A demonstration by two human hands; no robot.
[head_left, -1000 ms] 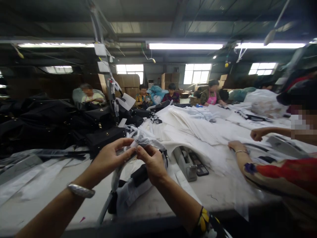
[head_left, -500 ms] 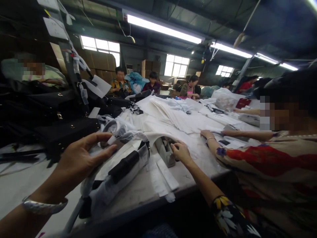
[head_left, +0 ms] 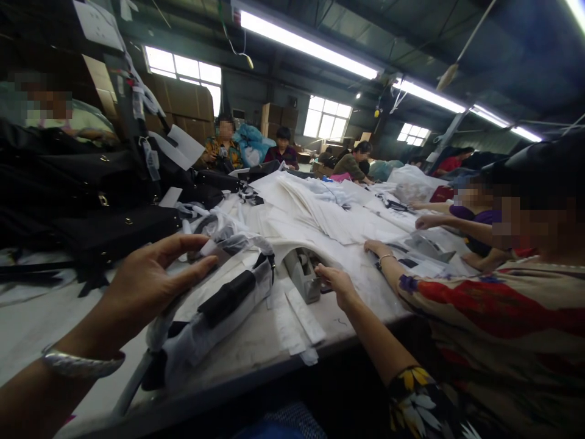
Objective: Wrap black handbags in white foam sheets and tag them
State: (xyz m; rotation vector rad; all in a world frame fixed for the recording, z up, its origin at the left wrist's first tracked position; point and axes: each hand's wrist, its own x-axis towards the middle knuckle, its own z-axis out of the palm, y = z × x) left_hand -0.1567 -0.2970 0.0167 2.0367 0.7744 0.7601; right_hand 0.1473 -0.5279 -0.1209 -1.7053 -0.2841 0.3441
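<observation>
My left hand (head_left: 141, 286), with a silver bangle at the wrist, curls its thumb and forefinger around a bag strap wrapped in thin white sheet (head_left: 183, 341). A small white flap (head_left: 210, 247) shows between those fingertips. The strap's black padded part (head_left: 228, 299) lies slanting over the table, and a grey tube end (head_left: 132, 384) hangs near the front edge. My right hand (head_left: 338, 283) is at the right end of a grey tape dispenser (head_left: 304, 277), its fingers drawn together; what they pinch is too small to make out.
White sheets (head_left: 311, 213) are heaped mid-table, and paper strips (head_left: 297, 320) lie by the front edge. Black bags (head_left: 109, 231) are piled at left. A co-worker in a floral top (head_left: 484, 299) reaches onto the table from the right; several others sit farther back.
My right hand has shifted slightly away from the dispenser's end. The left hand keeps its hold. At right, the neighbouring co-worker has leaned back, and another person shows behind.
</observation>
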